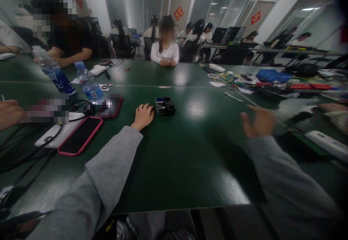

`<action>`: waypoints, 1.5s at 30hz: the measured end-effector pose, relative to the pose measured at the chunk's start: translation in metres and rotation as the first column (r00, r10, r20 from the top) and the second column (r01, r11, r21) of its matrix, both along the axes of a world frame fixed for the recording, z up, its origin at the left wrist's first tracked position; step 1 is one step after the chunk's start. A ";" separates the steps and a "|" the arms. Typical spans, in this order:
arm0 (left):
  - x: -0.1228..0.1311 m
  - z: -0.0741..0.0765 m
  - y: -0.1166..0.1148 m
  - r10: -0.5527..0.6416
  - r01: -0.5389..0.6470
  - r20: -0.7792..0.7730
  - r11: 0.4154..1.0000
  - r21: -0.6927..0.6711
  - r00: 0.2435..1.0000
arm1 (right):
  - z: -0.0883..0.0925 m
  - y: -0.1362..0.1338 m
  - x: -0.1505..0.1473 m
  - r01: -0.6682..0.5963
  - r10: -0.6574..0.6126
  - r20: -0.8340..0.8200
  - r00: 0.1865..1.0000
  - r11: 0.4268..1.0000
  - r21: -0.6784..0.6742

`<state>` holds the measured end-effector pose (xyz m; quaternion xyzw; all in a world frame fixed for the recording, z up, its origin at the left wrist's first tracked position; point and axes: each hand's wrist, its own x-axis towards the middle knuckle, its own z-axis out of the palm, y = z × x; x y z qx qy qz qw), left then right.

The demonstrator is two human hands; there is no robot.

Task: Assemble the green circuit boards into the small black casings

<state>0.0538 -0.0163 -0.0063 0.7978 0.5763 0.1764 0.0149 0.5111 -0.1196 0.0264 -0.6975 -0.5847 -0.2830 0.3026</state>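
My left hand [143,116] rests on the dark green table [174,160], its fingers curled and touching the left side of a small black block-shaped device [165,106]. Whether it grips the device is unclear. My right hand [258,121] hovers above the table at the right, blurred by motion, fingers apart with nothing in them. Both arms wear grey sleeves.
A pink-cased phone [81,135] lies face up at left beside a white device [58,134] and black cables. Two water bottles [88,84] stand behind. A metal tool [233,96] and cluttered parts [272,78] lie at right. People sit across the table.
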 end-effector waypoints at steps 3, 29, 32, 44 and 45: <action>0.000 0.002 -0.001 -0.002 0.002 -0.010 1.000 -0.013 1.000 | -0.012 0.036 -0.126 -0.386 0.378 -0.115 0.919 0.921 -0.056; 0.001 -0.004 0.002 0.007 -0.007 -0.009 1.000 -0.001 1.000 | -0.040 0.085 -0.221 -0.490 0.446 -0.355 0.822 0.871 -0.041; 0.001 -0.002 0.001 -0.001 0.001 -0.008 1.000 -0.017 1.000 | -0.044 0.088 -0.217 -0.475 0.424 -0.385 0.819 0.879 -0.043; 0.000 0.000 0.002 -0.002 0.001 -0.005 0.999 -0.035 1.000 | -0.047 0.093 -0.205 -0.343 0.313 -0.345 0.885 0.939 -0.028; 0.000 0.001 0.001 -0.003 0.002 -0.007 0.999 -0.035 1.000 | -0.046 0.092 -0.205 -0.364 0.327 -0.346 0.879 0.930 -0.046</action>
